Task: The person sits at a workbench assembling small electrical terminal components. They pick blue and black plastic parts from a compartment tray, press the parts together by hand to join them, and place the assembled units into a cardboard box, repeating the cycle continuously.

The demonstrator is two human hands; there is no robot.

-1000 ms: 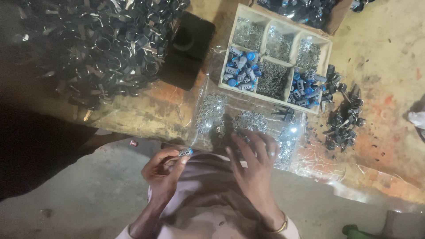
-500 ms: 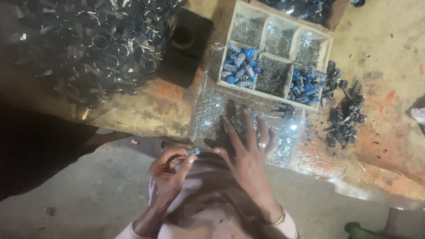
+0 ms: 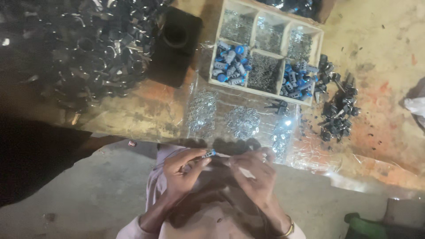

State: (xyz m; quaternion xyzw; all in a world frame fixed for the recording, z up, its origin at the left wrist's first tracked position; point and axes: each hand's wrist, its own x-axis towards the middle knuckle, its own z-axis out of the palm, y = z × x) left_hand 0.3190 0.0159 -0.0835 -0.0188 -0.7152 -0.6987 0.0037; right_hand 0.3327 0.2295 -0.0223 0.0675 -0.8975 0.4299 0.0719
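Perhaps clear plastic bag (image 3: 239, 119) on bench.

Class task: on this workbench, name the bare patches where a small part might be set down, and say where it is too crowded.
Bare bench shows right of the wooden tray, above the black parts pile, and lower left between the black block and clear sheet. Crowded: the dark heap upper left, every tray compartment, and the sheet's silver piles. The left hand pinches a blue-tipped part beside the right hand.

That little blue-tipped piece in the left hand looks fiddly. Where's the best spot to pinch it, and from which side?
Probably the grey body, not the blue tip. The small blue-tipped part lies roughly level, tip toward the right hand, and the left hand pinches its near end from below and behind. Coming in that way should leave the tip free. Finer shape is too small to tell.
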